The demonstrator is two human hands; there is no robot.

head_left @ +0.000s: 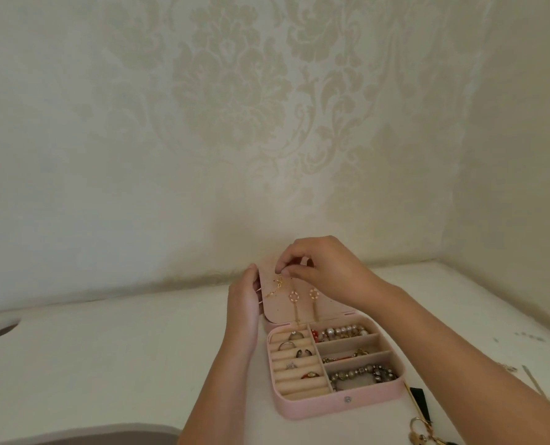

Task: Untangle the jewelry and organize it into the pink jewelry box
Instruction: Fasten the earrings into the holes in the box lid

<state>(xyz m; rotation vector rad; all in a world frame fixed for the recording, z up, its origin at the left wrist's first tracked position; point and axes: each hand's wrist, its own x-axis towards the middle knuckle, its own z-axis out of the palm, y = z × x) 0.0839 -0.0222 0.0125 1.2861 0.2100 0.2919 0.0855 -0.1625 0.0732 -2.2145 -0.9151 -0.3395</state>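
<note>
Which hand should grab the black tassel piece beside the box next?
Probably the right hand, once its fingers release the gold chain: the black tassel piece lies right of the pink jewelry box, near that forearm. The left hand holds the lid's left edge.

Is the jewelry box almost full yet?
Nearly: rings sit in slots of the pink jewelry box, bracelets lie in its compartments, two earrings hang on the lid. The right hand pinches a gold chain at the lid, which the left hand holds. Some loose pieces wait on the table.

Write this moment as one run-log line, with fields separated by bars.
left hand: holds lid edge | right hand: pinches gold chain at lid | pink jewelry box: open
</note>
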